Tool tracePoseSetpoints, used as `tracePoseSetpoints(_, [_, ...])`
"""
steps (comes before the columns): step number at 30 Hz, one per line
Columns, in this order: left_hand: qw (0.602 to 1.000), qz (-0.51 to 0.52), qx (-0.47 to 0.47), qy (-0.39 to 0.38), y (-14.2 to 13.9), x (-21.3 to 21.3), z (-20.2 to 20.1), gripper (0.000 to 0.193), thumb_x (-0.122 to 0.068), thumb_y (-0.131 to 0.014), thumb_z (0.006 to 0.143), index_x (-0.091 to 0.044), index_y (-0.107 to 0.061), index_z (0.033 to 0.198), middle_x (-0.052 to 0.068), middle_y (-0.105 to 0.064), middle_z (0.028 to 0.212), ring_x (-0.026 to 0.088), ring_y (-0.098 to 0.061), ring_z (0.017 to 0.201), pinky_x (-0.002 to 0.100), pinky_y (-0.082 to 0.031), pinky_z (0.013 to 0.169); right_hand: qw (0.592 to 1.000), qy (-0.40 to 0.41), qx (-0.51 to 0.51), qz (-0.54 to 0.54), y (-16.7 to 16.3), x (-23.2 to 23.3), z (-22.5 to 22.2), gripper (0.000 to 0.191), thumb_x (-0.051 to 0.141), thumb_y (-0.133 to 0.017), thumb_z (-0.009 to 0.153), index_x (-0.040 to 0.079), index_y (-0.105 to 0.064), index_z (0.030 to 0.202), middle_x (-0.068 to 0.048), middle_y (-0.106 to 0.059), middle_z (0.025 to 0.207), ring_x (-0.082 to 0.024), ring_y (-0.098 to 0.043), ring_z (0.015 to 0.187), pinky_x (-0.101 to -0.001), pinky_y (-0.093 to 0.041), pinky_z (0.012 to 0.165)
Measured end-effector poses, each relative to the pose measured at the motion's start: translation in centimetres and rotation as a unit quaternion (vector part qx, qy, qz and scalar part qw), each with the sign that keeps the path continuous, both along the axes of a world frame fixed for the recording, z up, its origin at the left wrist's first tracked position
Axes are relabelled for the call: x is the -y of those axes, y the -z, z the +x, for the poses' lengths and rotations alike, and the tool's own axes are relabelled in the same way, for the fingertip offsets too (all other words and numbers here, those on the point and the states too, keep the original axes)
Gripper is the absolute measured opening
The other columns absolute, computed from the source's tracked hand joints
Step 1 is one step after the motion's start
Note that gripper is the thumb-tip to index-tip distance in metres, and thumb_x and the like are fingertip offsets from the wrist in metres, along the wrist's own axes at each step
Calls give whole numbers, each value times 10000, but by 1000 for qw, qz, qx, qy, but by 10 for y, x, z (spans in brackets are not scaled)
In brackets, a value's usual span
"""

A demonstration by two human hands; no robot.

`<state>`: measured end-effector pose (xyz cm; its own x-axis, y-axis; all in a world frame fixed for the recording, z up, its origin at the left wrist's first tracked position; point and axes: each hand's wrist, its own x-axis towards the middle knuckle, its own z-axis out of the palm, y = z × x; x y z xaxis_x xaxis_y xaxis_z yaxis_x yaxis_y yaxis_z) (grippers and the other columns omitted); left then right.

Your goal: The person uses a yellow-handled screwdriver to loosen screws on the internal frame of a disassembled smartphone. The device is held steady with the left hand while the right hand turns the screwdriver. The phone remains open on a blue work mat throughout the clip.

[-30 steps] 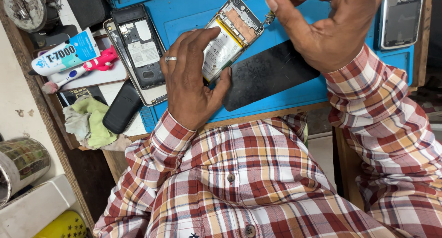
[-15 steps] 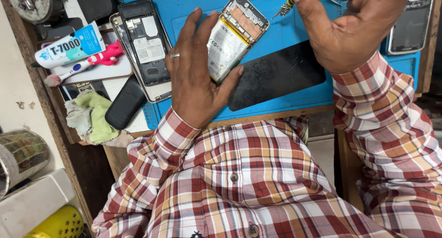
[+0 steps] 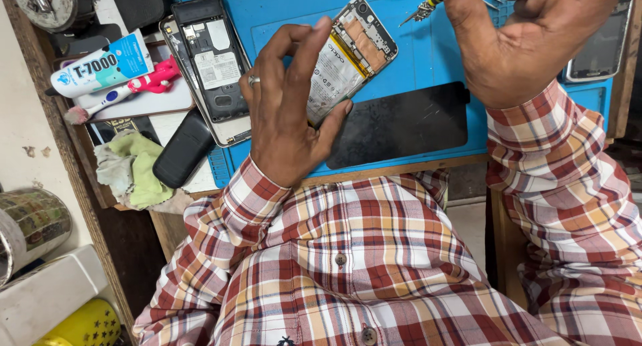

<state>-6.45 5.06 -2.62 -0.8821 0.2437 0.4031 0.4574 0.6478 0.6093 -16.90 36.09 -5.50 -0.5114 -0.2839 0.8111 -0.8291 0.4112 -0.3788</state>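
1. In the head view, the left hand (image 3: 287, 112) was clamped on an opened phone (image 3: 351, 55) with its back cover off, thumb along the lower edge and fingers curled over the near side; a ring sat on one finger.
2. The opened phone was held tilted above the blue mat (image 3: 428, 58), its camera end pointing up and away from the person, its battery and inner board facing the camera.
3. The right hand (image 3: 528, 42) was raised just to the right of the opened phone and apart from it, fingers pinched together on a small screwdriver (image 3: 428, 5) whose metal tip pointed left toward the phone's upper end without touching it.
4. A black pad (image 3: 401, 125) lay on the blue mat below both hands.
5. On the surface left of the left hand lay a second phone (image 3: 210, 58) with its back removed, and beside it a dark phone (image 3: 184, 149) near a green cloth (image 3: 134, 169).
6. Farther left rested a glue tube (image 3: 103, 68) and a pink toothbrush (image 3: 144, 88), well apart from the hands.
7. Another dark device (image 3: 602, 52) lay at the right edge, partly hidden behind the right hand.
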Motion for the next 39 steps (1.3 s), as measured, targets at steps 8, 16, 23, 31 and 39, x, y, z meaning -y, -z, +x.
tracePoseSetpoints(8, [998, -6, -58, 2, 0, -4, 2, 991, -193, -939, 948, -294, -229, 1632, 39, -354, 1554, 160, -542, 1335, 424, -291, 1150, 1000, -23, 3, -11, 1, -1, -4, 808, -62, -874, 1026, 97, -292, 1562, -78, -500, 829, -129, -392, 594, -266, -343, 555])
tracePoseSetpoints(16, [999, 4, -36, 2, 5, 2, -2, 1004, -245, -921, 945, -250, -189, 1634, 66, -387, 1559, 223, -491, 1401, 455, -314, 1145, 980, -85, 152, -96, -4, 7, 7, 494, -39, -749, 1132, 99, -364, 1407, -74, -480, 850, -134, -413, 637, -276, -394, 599])
tracePoseSetpoints(23, [1000, 21, -3, 21, -3, 15, -2, 1019, -381, -924, 936, -210, -203, 1635, 53, -402, 1624, 256, -470, 1451, 459, -352, 1157, 955, -82, 272, -87, -16, 23, 27, 694, -119, -636, 1200, 157, -190, 1653, -263, -694, 1088, -256, -634, 754, -292, -505, 665])
tracePoseSetpoints(31, [997, 78, -18, 22, -17, 18, -2, 618, -472, -926, 883, -145, -667, 1338, 41, -666, 1280, 263, -603, 1282, 425, -431, 1119, 918, -31, 359, -164, -40, 73, 56, 903, -124, -679, 1098, 193, -3, 1605, -169, -671, 1143, -213, -685, 785, -267, -530, 661])
tracePoseSetpoints(39, [995, 98, -24, 1, -14, 16, -1, 183, -277, -875, 933, -144, -788, 1024, -12, -721, 1079, 205, -647, 1155, 373, -429, 961, 958, -107, 259, -52, -44, 73, 52, 892, -154, -701, 1132, 244, -73, 1625, -60, -577, 1357, -235, -706, 877, -264, -557, 684])
